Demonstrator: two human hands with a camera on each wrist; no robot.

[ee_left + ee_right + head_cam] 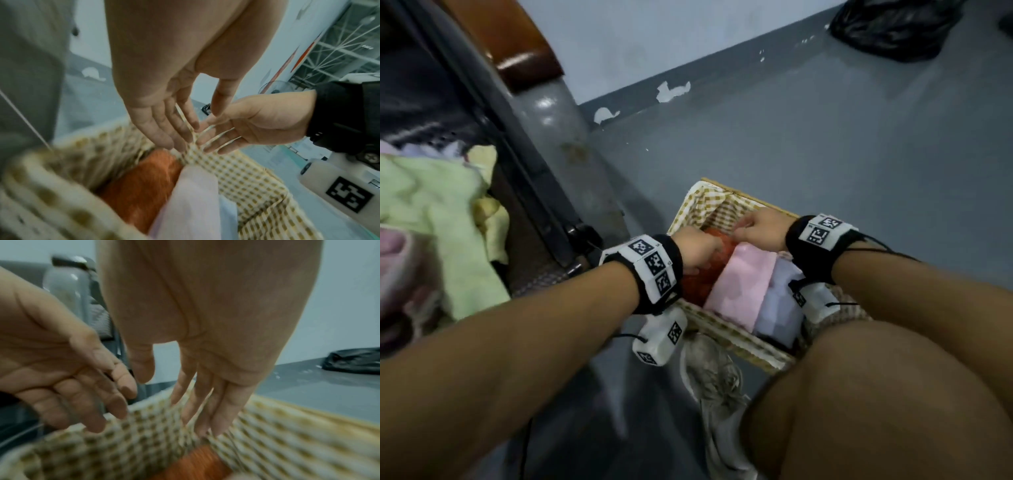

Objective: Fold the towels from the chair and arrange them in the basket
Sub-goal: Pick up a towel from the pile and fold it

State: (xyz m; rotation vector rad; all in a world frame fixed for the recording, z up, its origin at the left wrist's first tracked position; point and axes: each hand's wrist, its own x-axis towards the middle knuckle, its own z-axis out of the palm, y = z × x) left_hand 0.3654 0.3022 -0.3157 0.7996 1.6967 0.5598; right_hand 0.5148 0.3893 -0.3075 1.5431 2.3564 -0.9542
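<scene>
A woven basket (pixel 729 337) with a yellow checked liner (pixel 236 175) stands on the floor. Inside it lie a folded orange towel (pixel 702 284), a pink towel (pixel 743 284) and a pale lavender towel (pixel 780 308), side by side. My left hand (pixel 700 248) hovers over the orange towel's far end with its fingers (pixel 164 138) straight, holding nothing. My right hand (pixel 760 228) reaches in from the right, and its straight fingers (pixel 205 418) touch the liner at the basket's far wall. Unfolded green (pixel 431 212), yellow (pixel 489 212) and pink (pixel 393 243) towels are heaped on the chair at left.
The chair's dark frame (pixel 524 178) and leg stand just left of the basket. A grey cloth (pixel 715 387) lies on the floor by the basket's near edge, beside my bare knee (pixel 893 394). A black bag (pixel 893 27) sits by the far wall.
</scene>
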